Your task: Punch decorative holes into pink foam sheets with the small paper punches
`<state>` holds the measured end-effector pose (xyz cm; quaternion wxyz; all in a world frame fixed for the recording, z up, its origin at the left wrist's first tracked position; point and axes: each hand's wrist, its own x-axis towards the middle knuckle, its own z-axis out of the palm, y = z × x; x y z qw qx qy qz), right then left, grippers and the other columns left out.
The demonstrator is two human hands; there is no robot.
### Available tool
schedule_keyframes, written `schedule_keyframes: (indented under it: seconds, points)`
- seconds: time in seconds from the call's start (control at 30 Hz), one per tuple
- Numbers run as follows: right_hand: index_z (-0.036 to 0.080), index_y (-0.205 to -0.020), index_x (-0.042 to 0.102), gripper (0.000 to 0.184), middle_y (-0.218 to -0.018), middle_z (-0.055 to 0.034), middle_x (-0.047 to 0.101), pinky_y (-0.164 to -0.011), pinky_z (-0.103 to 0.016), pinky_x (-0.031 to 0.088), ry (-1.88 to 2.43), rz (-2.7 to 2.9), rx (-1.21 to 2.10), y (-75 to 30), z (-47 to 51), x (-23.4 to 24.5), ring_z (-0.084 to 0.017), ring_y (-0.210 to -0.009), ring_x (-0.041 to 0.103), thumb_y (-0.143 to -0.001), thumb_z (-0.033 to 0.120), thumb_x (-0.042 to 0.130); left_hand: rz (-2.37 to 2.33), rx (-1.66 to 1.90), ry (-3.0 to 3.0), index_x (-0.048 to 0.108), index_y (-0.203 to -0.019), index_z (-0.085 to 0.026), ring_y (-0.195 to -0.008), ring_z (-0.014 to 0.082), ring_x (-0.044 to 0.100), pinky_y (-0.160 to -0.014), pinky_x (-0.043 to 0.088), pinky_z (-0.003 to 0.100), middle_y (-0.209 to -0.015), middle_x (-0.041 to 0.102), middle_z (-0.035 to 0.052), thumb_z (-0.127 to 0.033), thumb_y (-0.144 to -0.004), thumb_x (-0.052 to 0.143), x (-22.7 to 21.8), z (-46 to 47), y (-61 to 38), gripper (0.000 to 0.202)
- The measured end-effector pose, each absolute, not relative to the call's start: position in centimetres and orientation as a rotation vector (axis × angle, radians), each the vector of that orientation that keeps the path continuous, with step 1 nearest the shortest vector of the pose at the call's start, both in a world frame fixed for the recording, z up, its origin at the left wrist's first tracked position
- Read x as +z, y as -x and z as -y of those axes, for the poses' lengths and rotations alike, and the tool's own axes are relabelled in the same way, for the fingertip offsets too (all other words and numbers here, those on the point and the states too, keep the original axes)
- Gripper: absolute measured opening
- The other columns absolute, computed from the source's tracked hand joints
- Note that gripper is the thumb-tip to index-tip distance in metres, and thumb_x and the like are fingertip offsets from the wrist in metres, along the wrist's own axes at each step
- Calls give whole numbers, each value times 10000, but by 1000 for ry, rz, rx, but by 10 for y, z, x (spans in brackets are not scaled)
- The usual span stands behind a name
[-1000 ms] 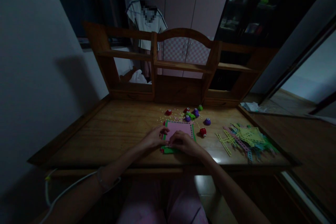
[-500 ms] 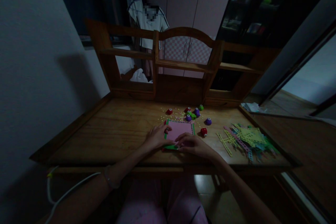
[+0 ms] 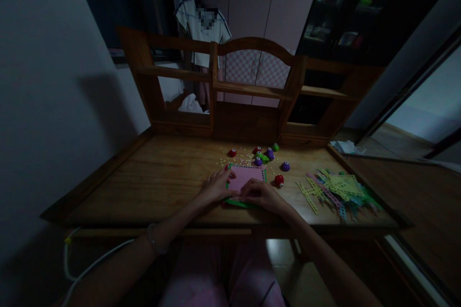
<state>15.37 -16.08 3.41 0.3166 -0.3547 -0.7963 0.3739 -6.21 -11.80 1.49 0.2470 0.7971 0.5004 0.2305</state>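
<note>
**On the wooden desk, a pink panel is attended by both hands; its near edge is covered**

In the head view, the pink panel (image 3: 247,176) is seen lying flat near the front of the wooden desk (image 3: 154,177), with a green border (image 3: 267,178) showing along its sides and its near edge. The left hand (image 3: 217,187) is laid at the left side, its fingers curved over the surface and its thumb stretched toward the near edge. The right hand (image 3: 264,195) is placed on the near right part, with fingers bent and fingertips gathered close to the left thumb. Whether anything is gripped by either hand cannot be told.

As for progress, the far edge and the right edge are lined with dark dots, so those sides may be judged finished. The left and near edges are partly hidden by the hands; what is left there cannot be made out.

Beyond the panel, small pale bits (image 3: 247,156) are strewn among round-eyed toy-like pieces, including a purple piece (image 3: 285,166) and a red piece (image 3: 279,181), both left standing apart from the hands. At the right, a heap of perforated strips (image 3: 345,187) is piled up, untouched by either hand, and a yellow strip (image 3: 307,197) is splayed out from its left side.
</note>
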Motion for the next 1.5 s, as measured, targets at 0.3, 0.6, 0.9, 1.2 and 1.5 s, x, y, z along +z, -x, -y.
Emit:
schedule_keyframes:
  seconds: [0.3,0.6,0.9,1.2,1.5]
  points:
    - [232,-808,737,160,-996,-49,603,-859,-340,462,966,2149,1012,-177,169,37,-194,-966,569,-758,380,704,-1360,597,-2177,556,-1069,-261,-945,257,509,-818,363,345,-1007,560,41,-511,-573,751,15,118,63,589]
    - [232,-1057,660,259,-1065,-52,627,-914,-343,432,983,2133,1059,-189,178,52,-187,-1010,567,-839,365,617,-1203,681,-2511,515,-1249,-317,-1339,293,201,-1041,204,454,-1425,364,46,-383,-810,595,15,138,62,452]
    - [191,-869,688,196,-948,-50,611,-838,-326,467,946,2124,1010,-178,162,34,-183,-915,581,-773,361,690,-677,408,-2497,284,-1414,-334,-1368,161,246,-1131,168,401,-1488,281,-28,-44,-830,386,1,130,62,660]
    - [216,-795,721,134,-998,-46,602,-884,-326,449,978,2160,1036,-196,170,34,-188,-965,577,-765,345,700,-651,390,-2548,323,-1395,-359,-1379,168,216,-1134,161,405,-1491,263,-58,-20,-796,400,6,130,62,693]
    - [207,-1045,650,258,-1012,-55,641,-891,-337,444,941,2165,1077,-201,171,48,-186,-975,583,-830,348,624,-660,390,-2688,280,-1421,-343,-1365,204,245,-1116,168,392,-1501,256,-34,-90,-844,379,13,137,56,637]
